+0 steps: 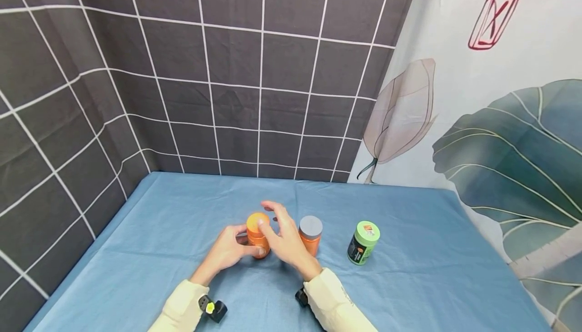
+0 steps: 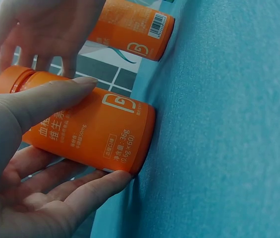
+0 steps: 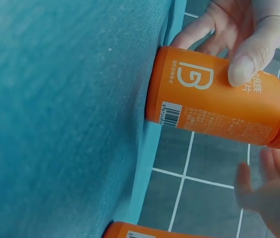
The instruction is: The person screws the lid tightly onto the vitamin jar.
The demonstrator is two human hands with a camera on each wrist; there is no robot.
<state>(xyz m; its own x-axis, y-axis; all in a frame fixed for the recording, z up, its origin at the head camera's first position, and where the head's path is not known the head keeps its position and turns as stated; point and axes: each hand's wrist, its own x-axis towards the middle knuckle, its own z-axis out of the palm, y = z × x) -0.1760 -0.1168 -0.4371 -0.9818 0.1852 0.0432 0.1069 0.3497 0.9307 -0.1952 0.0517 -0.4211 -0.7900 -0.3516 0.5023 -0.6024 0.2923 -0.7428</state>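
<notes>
An orange bottle (image 2: 87, 131) with an orange screw cap (image 1: 257, 219) stands upright on the blue cloth, white print on its side. My left hand (image 1: 226, 249) grips its body, thumb on one side and fingers on the other, as the left wrist view shows. At the cap is my right hand (image 1: 287, 241), its thumb overlapping the cap in the head view and its fingers spread loosely beyond it. Close by on the right stands a second orange bottle (image 1: 311, 244) with a grey lid (image 1: 311, 226), partly hidden by the right hand.
Farther right on the blue cloth (image 1: 432, 271) stands a black and green jar (image 1: 359, 249) with a light green lid (image 1: 368, 231). A dark curtain with white grid lines (image 1: 232, 104) hangs behind and to the left, a leaf-patterned white one (image 1: 445, 34) to the right.
</notes>
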